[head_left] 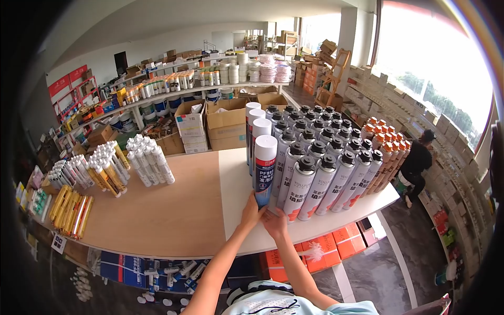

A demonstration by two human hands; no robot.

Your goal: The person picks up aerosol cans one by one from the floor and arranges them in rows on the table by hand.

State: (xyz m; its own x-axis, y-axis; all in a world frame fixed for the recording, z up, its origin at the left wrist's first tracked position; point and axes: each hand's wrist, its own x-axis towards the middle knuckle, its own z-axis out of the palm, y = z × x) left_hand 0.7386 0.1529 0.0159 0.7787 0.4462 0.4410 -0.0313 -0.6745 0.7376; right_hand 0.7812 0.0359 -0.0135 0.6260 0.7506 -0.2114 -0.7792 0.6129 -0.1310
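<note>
A blue can with a white cap [264, 170] stands upright at the front of a short row of white-capped cans, on the white part of the table [236, 184]. My left hand [251, 211] is closed round the lower left side of this can. Beside it, my right hand [275, 221] touches the base area of the same can, its fingers bent and partly hidden. Directly to the right stand many silver cans with black tops [301, 184], packed in rows. Behind them to the right are cans with orange tops [388, 149].
White tubes [149, 160] and yellow tubes [71, 210] stand or lie on the table's left part. Open cardboard boxes [226, 123] are behind the table. Orange boxes [320, 252] sit below its front edge. Another person in black [417, 163] sits at the right by the shelves.
</note>
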